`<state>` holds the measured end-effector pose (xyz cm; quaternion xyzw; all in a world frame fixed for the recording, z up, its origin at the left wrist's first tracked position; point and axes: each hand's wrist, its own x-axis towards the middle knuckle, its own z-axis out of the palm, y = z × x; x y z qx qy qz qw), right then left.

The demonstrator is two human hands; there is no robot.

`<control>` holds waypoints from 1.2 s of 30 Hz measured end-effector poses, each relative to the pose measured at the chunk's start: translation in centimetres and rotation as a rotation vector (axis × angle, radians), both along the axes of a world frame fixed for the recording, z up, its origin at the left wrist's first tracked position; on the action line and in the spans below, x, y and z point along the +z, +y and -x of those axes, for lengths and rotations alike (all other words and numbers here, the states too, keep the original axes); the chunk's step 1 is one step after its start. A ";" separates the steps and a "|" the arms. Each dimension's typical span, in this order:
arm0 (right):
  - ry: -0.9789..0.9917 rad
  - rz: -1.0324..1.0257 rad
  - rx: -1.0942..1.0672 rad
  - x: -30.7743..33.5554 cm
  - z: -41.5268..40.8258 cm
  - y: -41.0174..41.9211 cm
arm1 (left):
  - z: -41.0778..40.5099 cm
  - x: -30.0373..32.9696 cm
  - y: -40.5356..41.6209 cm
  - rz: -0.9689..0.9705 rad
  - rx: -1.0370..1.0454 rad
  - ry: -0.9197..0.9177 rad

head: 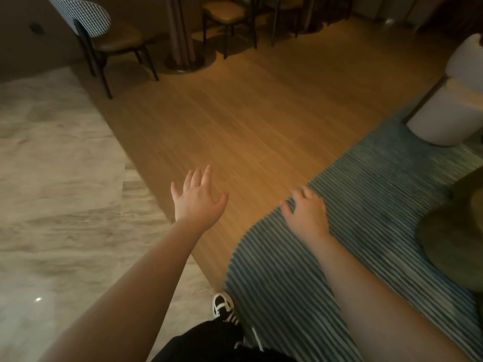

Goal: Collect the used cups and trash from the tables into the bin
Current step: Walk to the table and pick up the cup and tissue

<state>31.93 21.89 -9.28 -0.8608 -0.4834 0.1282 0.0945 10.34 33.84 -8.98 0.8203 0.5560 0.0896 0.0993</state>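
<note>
I am noting both hands extended, holding nothing: left hand (pixel 199 198) with fingers straight and slightly apart, right hand (pixel 308 211) with fingers relaxed and loosely bent. No cups or trash are showing. A white cylindrical container (pixel 444 114), possibly the bin, is standing at two o'clock. Risk: I am judging the striped blue-grey rug's (pixel 379 205) edge underfoot a tripping hazard
</note>
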 end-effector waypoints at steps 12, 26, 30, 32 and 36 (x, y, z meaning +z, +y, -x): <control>0.080 -0.015 0.079 -1.2 -9.3 29.2 | -8.8 -1.1 25.7 0.074 0.118 -0.010; 0.130 -0.070 0.242 2.0 -28.5 73.0 | -27.7 1.8 66.8 0.000 0.239 -0.041; 0.175 -0.038 0.297 2.4 -30.7 83.7 | -29.6 1.7 76.9 -0.003 0.292 -0.051; 0.173 -0.037 0.309 1.9 -31.5 89.3 | -30.2 1.1 82.4 -0.001 0.304 -0.063; 0.160 -0.037 0.340 0.1 -32.5 102.2 | -30.5 -1.1 95.6 -0.002 0.336 -0.086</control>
